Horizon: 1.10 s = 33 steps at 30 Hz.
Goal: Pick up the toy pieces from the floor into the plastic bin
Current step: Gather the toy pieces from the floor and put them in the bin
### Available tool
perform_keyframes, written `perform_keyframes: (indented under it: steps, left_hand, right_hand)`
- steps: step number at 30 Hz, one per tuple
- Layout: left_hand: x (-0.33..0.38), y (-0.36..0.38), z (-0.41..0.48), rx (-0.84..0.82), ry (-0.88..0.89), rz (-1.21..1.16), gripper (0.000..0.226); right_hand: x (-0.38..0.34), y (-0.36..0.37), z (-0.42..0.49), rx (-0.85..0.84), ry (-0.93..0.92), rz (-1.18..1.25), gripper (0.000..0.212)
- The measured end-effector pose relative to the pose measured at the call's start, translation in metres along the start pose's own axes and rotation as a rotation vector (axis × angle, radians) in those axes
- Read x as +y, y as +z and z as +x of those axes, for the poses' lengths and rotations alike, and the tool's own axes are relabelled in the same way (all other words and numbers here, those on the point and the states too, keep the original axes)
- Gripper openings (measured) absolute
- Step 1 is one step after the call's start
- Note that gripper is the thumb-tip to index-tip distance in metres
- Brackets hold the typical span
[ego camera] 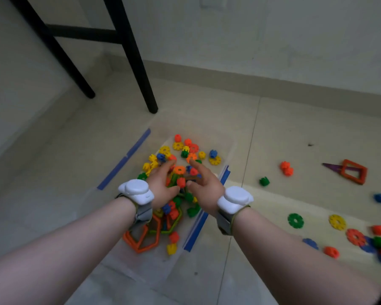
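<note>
Two bare hands hover palm to palm over a clear plastic bin (123, 160) with blue rim strips, which stands on the tiled floor (284, 128). The left hand (161, 187) and right hand (205, 188) have straight, loosely spread fingers. An orange piece (181, 182) shows between the thumbs; whether they touch it is unclear. Colourful toy pieces (178, 146) fill the bin. Scattered pieces (295, 220) lie on the floor to its right.

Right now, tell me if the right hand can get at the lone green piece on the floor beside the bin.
Probably yes: the green piece lies on floor just past the blue edge of the bin, with nothing between it and the right hand.
</note>
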<state>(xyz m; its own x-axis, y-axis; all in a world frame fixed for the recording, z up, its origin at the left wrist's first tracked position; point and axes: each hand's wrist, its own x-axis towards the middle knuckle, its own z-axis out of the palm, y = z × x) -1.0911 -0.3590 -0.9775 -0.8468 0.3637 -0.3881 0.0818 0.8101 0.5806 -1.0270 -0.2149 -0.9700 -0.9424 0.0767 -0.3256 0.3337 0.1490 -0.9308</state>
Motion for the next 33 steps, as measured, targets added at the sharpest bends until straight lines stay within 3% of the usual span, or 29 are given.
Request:
perform_keyframes:
  steps: [6, 9, 12, 18, 23, 26, 28, 30, 33]
  left_hand:
    - [0.046, 0.032, -0.010, 0.056, 0.314, 0.129, 0.068]
    - [0.094, 0.062, -0.014, -0.044, 0.520, 0.182, 0.066]
    - [0.121, 0.094, -0.016, -0.180, 0.586, 0.245, 0.067]
    - [0.154, 0.191, -0.012, -0.515, 0.474, 0.509, 0.077]
    - [0.134, 0.228, 0.015, -0.308, 0.118, 0.762, 0.044]
    - [0.113, 0.233, 0.023, -0.300, -0.094, 0.726, 0.035]
    - [0.105, 0.241, 0.021, -0.257, -0.067, 0.660, 0.030]
    - [0.105, 0.247, 0.015, -0.228, 0.067, 0.608, 0.027]
    - [0.118, 0.262, 0.000, -0.279, 0.215, 0.469, 0.038]
  right_hand:
    - [0.032, -0.048, -0.038, 0.279, -0.107, -0.216, 0.053]
    - [0.069, -0.091, -0.067, 0.382, -0.014, -0.335, 0.057]
    - [0.102, -0.120, -0.095, 0.411, 0.101, -0.432, 0.058]
    - [0.173, -0.176, -0.155, 0.530, 0.426, -0.485, 0.057]
    - [0.205, -0.193, -0.162, 0.491, 0.526, -0.649, 0.057]
    - [0.213, -0.194, -0.150, 0.389, 0.555, -0.704, 0.052]
    - [0.218, -0.193, -0.144, 0.371, 0.536, -0.717, 0.041]
    - [0.219, -0.192, -0.143, 0.383, 0.503, -0.712, 0.036]
    - [0.220, -0.188, -0.155, 0.405, 0.443, -0.593, 0.037]
